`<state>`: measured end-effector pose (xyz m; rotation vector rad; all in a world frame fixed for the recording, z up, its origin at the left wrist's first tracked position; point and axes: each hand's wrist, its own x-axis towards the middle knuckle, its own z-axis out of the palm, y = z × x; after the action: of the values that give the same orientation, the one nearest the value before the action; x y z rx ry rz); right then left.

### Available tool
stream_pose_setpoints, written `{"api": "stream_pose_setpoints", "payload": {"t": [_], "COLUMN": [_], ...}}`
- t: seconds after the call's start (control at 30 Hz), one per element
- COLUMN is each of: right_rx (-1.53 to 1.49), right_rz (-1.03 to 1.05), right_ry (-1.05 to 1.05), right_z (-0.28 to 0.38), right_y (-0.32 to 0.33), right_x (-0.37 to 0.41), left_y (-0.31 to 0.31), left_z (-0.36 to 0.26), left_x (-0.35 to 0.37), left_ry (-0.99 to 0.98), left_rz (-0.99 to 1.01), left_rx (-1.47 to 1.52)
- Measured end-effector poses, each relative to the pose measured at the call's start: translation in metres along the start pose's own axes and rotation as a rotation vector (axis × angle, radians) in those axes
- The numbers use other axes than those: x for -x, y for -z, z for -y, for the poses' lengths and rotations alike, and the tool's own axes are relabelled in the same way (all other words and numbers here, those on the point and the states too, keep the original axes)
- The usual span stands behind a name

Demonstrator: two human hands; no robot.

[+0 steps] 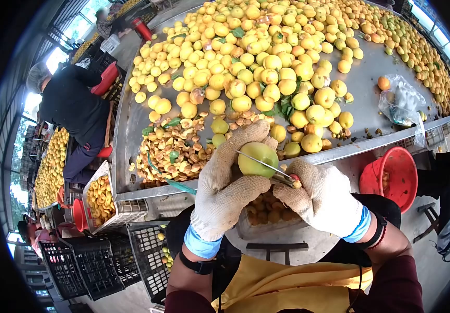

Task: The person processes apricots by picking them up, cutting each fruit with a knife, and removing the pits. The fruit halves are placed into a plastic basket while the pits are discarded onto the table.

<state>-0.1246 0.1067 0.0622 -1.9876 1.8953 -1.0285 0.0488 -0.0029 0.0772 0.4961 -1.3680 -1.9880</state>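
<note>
- Nearest us, at six o'clock, lies our yellow apron
- Our left hand, in a knit glove, wraps the green-yellow fruit, fingers on its far side and thumb on the near side; the fruit is at our twelve o'clock, held up in front of the table's near edge
- Our right hand, gloved too, is closed around the handle of a small knife, its blade lying across the fruit from ten o'clock to four; we cannot tell how deep it sits
- We judge the fruit light and fairly firm, its skin smooth and likely slippery once juice runs, its flesh easily bruised; we would cup it by the sides, clear of the blade's line, without squeezing hard
- Below our hands, partly hidden, a tub holds more fruit
- At nine o'clock we have a black crate; at two, a red bucket
- At eleven, on the metal table, we see a heap of what look like cut pieces
- Beyond, from eleven to one, whole yellow fruit spreads out, with a clear plastic bag at one
- Farther off, at ten, a person in dark clothes leans over
</note>
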Motion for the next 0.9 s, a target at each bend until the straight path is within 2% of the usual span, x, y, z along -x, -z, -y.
{"api": "stream_pose_setpoints", "payload": {"t": [0.23,0.3,0.37,0.43,0.47,0.5,0.57,0.6,0.7,0.73,0.77,0.8,0.83,0.9], "right_rx": [-0.084,-0.678,-0.712,-0.803,-0.948,-0.903,-0.667,-0.668,-0.567,-0.621,-0.673,-0.589,-0.589,-0.504], "right_rz": [0.059,0.322,0.352,0.502,0.379,0.344,0.279,0.278,0.187,0.248,0.308,0.342,0.338,0.165], "right_ry": [-0.145,-0.580,-0.616,-0.766,-0.616,-0.636,-0.398,-0.399,-0.335,-0.443,-0.551,-0.555,-0.558,-0.411], "right_z": [0.005,0.016,0.024,0.027,0.027,0.032,0.019,0.017,0.016,0.018,0.019,0.019,0.020,0.028], "right_y": [-0.003,0.017,0.028,0.030,0.016,0.011,-0.008,-0.010,-0.009,0.000,0.007,0.010,0.008,-0.004], "right_x": [-0.007,-0.017,-0.021,-0.023,-0.014,-0.016,-0.011,-0.011,-0.016,-0.020,-0.023,-0.024,-0.022,-0.015], "left_y": [0.000,0.015,0.012,0.016,0.016,0.012,-0.001,-0.003,0.003,0.003,0.003,0.002,0.003,0.006], "left_z": [0.009,0.015,0.010,0.012,0.017,0.024,0.041,0.049,0.050,0.044,0.035,0.029,0.030,0.033], "left_x": [-0.004,-0.013,-0.012,-0.012,-0.011,-0.010,-0.009,-0.011,-0.016,-0.017,-0.017,-0.017,-0.017,-0.012], "left_ry": [0.014,0.044,0.017,-0.010,-0.018,-0.012,0.015,-0.029,0.019,0.022,0.018,0.014,0.016,0.025], "left_rz": [-0.063,-0.020,-0.012,0.041,0.070,0.070,0.029,0.026,0.020,0.021,-0.002,-0.024,-0.021,0.023], "left_rx": [0.090,-0.018,0.024,0.035,0.091,0.092,0.415,0.420,0.416,0.417,0.261,0.104,0.105,0.112]}}
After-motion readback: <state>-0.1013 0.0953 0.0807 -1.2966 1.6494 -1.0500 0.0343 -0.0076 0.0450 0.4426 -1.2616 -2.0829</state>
